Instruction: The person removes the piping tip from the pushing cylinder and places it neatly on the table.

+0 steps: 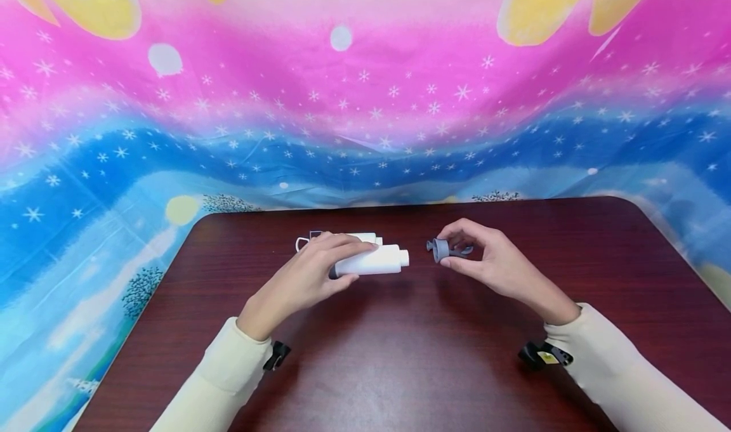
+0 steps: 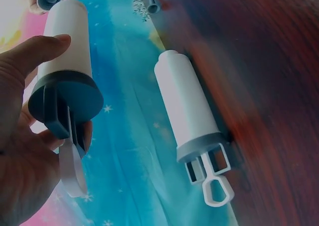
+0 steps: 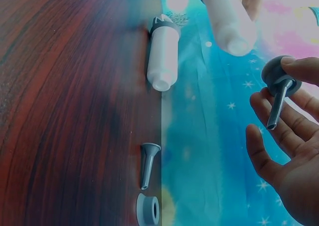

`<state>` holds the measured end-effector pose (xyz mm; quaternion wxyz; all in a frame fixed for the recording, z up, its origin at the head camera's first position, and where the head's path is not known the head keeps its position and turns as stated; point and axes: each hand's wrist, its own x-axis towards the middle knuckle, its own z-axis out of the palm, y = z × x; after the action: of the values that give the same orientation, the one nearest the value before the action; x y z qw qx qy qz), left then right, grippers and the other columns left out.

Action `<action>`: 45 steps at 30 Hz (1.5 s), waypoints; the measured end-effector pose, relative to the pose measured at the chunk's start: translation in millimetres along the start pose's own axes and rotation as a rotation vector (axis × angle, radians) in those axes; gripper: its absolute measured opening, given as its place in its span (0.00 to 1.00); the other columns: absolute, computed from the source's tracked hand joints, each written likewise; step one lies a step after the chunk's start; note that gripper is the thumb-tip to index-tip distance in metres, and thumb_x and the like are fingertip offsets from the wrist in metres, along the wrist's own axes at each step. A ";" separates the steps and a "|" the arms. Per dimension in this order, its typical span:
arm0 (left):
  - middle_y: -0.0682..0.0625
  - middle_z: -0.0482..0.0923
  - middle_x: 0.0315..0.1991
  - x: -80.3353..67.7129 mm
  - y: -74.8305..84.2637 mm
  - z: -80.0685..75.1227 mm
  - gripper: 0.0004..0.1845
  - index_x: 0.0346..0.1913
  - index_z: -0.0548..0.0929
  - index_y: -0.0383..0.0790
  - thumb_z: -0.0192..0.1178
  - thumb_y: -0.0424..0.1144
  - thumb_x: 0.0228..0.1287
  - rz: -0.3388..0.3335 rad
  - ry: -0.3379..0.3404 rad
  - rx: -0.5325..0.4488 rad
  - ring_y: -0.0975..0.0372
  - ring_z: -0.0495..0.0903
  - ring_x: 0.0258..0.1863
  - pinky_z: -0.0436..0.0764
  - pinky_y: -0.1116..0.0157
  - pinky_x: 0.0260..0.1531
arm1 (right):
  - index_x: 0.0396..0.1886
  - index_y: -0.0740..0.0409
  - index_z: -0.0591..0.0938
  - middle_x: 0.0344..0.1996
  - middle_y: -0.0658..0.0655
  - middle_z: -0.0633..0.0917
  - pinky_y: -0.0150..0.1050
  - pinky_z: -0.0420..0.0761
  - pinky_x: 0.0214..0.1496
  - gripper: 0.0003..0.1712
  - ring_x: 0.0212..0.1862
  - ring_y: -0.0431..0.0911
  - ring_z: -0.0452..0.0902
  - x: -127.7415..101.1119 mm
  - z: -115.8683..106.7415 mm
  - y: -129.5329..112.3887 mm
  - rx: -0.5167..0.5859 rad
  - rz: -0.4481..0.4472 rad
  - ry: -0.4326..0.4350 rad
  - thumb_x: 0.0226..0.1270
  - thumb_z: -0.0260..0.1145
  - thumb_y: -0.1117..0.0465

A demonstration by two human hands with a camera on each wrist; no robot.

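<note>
My left hand [image 1: 363, 262] grips a white tube [image 1: 377, 260] just above the dark table [image 1: 400, 356]. The tube [image 2: 65, 46] has a dark grey end cap and a white plunger tab. A second white tube [image 1: 361, 236] lies on the table right behind it, its looped white tab [image 2: 215, 188] sticking out. To the right, my right hand [image 1: 444, 249] pinches a grey nozzle piece [image 3: 277, 86] by its round base, with its thin tip pointing down toward the palm. The nozzle faces the held tube's open end, a short gap apart.
A loose grey nozzle [image 3: 148, 163] and a grey ring [image 3: 148, 209] lie on the table by my right hand. A bright pink and blue starry cloth [image 1: 365, 102] hangs behind the table and drapes off both sides.
</note>
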<state>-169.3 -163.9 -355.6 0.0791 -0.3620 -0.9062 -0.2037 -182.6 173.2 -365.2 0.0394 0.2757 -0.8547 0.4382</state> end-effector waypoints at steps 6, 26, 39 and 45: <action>0.49 0.84 0.62 -6.2 -4.5 3.6 0.27 0.68 0.82 0.51 0.72 0.36 0.65 -0.032 -0.024 0.024 0.53 0.81 0.60 0.79 0.50 0.62 | 0.53 0.51 0.84 0.40 0.49 0.88 0.35 0.83 0.44 0.18 0.41 0.38 0.83 -0.7 0.3 2.3 -0.002 -0.018 0.006 0.65 0.77 0.65; 0.51 0.83 0.61 -15.3 -22.3 15.3 0.28 0.67 0.82 0.50 0.71 0.35 0.63 -0.105 -0.129 0.041 0.53 0.80 0.61 0.77 0.49 0.65 | 0.53 0.51 0.84 0.39 0.48 0.88 0.38 0.83 0.47 0.18 0.42 0.37 0.83 -3.4 0.1 7.6 -0.006 -0.017 0.006 0.65 0.77 0.65; 0.49 0.83 0.61 -20.0 -36.4 25.5 0.30 0.68 0.81 0.48 0.71 0.32 0.62 -0.135 -0.190 -0.002 0.51 0.80 0.60 0.77 0.48 0.64 | 0.53 0.52 0.84 0.40 0.48 0.88 0.32 0.82 0.47 0.18 0.42 0.37 0.84 -4.6 0.7 10.6 0.006 -0.024 -0.001 0.65 0.76 0.66; 0.50 0.82 0.63 -20.1 -38.6 28.3 0.30 0.69 0.81 0.49 0.70 0.32 0.64 -0.164 -0.237 -0.052 0.52 0.79 0.63 0.76 0.48 0.66 | 0.54 0.52 0.83 0.41 0.48 0.89 0.32 0.81 0.49 0.18 0.44 0.37 0.84 -5.1 -0.2 9.9 0.000 0.001 -0.012 0.66 0.76 0.65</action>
<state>-181.2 -189.7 -399.1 -0.0547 -0.3100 -0.9302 -0.1887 -183.4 180.2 -373.9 0.0343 0.2778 -0.8551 0.4364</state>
